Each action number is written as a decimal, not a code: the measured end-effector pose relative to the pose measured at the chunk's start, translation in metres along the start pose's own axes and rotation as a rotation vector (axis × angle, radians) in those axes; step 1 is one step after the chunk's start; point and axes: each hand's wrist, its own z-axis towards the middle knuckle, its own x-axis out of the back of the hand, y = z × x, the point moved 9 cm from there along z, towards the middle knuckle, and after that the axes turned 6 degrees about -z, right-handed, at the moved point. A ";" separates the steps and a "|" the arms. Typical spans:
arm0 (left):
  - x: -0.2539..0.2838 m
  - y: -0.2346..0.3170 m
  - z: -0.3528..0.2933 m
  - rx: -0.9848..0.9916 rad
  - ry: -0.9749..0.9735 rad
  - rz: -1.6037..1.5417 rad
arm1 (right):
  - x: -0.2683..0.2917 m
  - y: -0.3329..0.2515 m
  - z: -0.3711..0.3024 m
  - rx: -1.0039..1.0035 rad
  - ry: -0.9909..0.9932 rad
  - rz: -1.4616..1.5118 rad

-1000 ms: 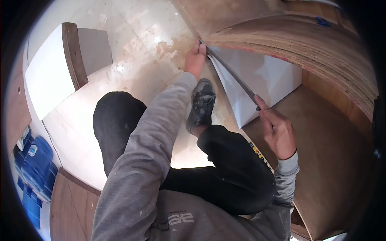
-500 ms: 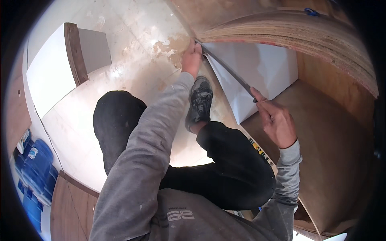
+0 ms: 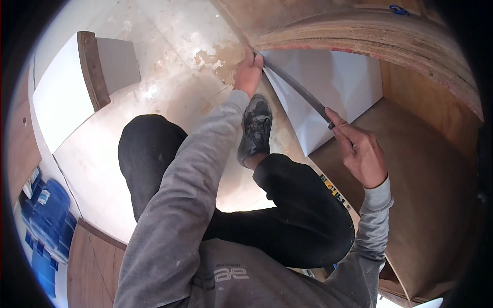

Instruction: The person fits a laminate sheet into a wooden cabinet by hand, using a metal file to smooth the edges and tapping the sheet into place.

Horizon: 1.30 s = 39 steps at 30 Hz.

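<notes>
A long, narrow dark grey strip (image 3: 299, 88) slants across the white panel (image 3: 349, 84) with a slight bow; its exact kind I cannot tell. My left hand (image 3: 249, 74) closes around its far end, close to the panel's far corner and the floor. At the near end, my right hand (image 3: 362, 156) grips the strip between thumb and fingers, above the brown board (image 3: 405, 174). The left fingertips are partly hidden. Just below my left hand is my dark shoe (image 3: 256, 126).
Stacked boards (image 3: 375, 33) overhang at the upper right. To the left, a white panel with a brown edge (image 3: 92, 69) stands on the stained floor (image 3: 174, 56). Blue water jugs (image 3: 49, 208) and a thin cable (image 3: 69, 185) lie at the far left, near a wooden board (image 3: 90, 262).
My right hand has shifted slightly right and down with its end of the strip. The strip now bows more. My left hand stays near the same corner, still holding on.
</notes>
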 end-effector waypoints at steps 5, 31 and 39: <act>-0.004 0.009 -0.001 0.187 -0.203 -0.050 | -0.011 0.002 0.011 0.032 0.007 -0.055; -0.005 -0.008 0.012 0.164 -0.191 -0.110 | -0.001 -0.017 0.032 0.085 0.020 -0.096; 0.025 -0.027 0.031 0.053 -0.105 -0.178 | -0.008 -0.025 0.043 0.098 -0.031 -0.061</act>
